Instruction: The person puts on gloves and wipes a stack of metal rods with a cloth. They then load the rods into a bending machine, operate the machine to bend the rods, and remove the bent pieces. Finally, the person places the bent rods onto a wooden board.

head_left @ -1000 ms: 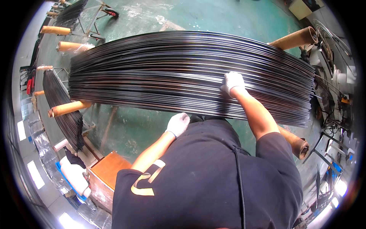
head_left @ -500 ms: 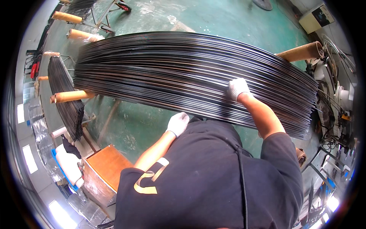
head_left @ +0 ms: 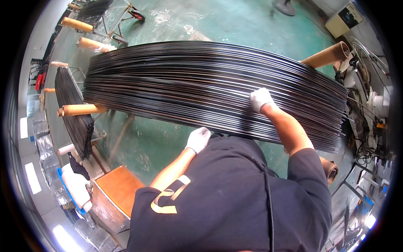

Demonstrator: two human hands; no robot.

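A broad layer of long, thin black rods (head_left: 176, 77) stretches from left to right in front of me. Both my hands wear white knitted gloves. My right hand (head_left: 260, 101) is over the nearer half of the layer, right of its middle, with its fingers curled closed. What they hold, if anything, is hidden under the glove. At the near edge of the layer, just by my body, my left hand (head_left: 198, 140) has its fingers bent together. I cannot make out whether a rod is between them.
Cardboard tubes stick out beside the rods, at the left (head_left: 84, 109) and far right (head_left: 325, 55). A second rod bundle (head_left: 75, 111) lies at the left, above a brown-topped box (head_left: 119, 189). Cables (head_left: 369, 155) and machinery line the right side. A wheeled stand (head_left: 121, 23) is at the back.
The whole view has shifted slightly, so the rods sit a little lower in the picture. Both hands keep nearly the same place and closed shape against the rods.
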